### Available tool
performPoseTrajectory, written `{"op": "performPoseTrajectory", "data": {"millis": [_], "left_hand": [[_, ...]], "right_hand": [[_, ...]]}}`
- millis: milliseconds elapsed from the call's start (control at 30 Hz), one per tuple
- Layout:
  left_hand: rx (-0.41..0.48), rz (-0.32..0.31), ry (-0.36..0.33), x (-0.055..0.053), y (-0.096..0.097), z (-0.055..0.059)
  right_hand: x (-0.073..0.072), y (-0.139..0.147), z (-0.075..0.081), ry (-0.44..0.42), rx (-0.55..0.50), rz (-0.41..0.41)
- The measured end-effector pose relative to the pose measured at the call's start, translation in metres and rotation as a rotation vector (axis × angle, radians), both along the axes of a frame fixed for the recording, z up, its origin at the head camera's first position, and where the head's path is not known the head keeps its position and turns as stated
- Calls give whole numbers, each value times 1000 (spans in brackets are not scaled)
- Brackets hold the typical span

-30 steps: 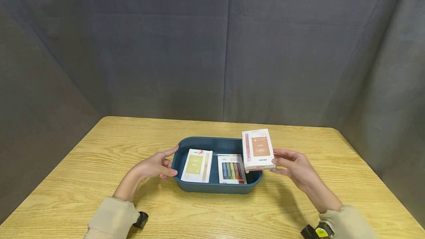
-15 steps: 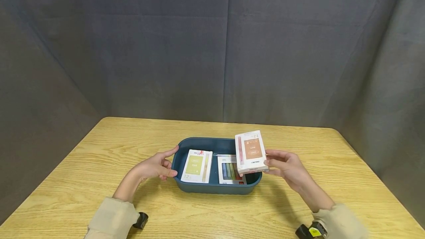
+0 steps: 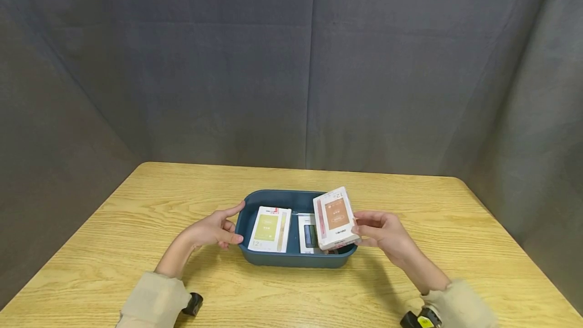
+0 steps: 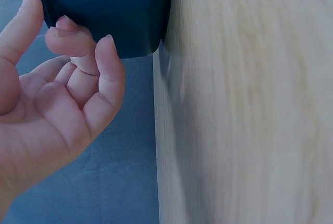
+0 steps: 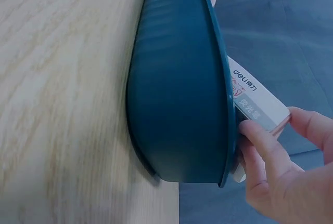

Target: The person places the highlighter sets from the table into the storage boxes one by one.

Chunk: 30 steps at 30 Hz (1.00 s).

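In the head view a dark blue plastic bin stands on the table. My left hand holds its left end, thumb and forefinger at the rim; in the left wrist view the other fingers curl beside the outer wall. My right hand grips a white pen box with an orange panel by its right edge. That box is tilted, low over the bin's right end. Beneath it, a white box of coloured sticks lies partly hidden. A white pen box with a yellow-green panel lies in the bin's left half.
The wood-grain table extends on all sides of the bin. A dark grey curtain hangs behind and beside the table. Each forearm has a black wrist device near the sleeve.
My right hand has carried the orange-panelled pen box left and down, tilting it over the bin and covering more of the coloured-stick box. My left hand has stayed at the rim.
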<state>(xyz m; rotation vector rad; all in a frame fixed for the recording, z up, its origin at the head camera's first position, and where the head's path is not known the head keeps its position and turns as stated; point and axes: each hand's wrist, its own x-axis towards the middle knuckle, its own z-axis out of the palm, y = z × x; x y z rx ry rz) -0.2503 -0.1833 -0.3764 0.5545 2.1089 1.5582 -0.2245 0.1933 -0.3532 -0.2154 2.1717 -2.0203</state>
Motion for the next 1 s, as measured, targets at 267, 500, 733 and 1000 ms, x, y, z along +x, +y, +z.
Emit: {"op": "performPoseTrajectory", "data": {"millis": [267, 500, 733, 1000], "left_hand": [[-1, -7, -1, 0, 0, 0], [-6, 0, -1, 0, -1, 0], [-20, 5, 4, 2, -1, 1], [-22, 12, 3, 2, -2, 1]], "right_hand": [[0, -6, -4, 9, 39, -8], [1, -13, -1, 51, 99, -31], [1, -16, -1, 117, 203, 14], [3, -20, 0, 275, 357, 80]]}}
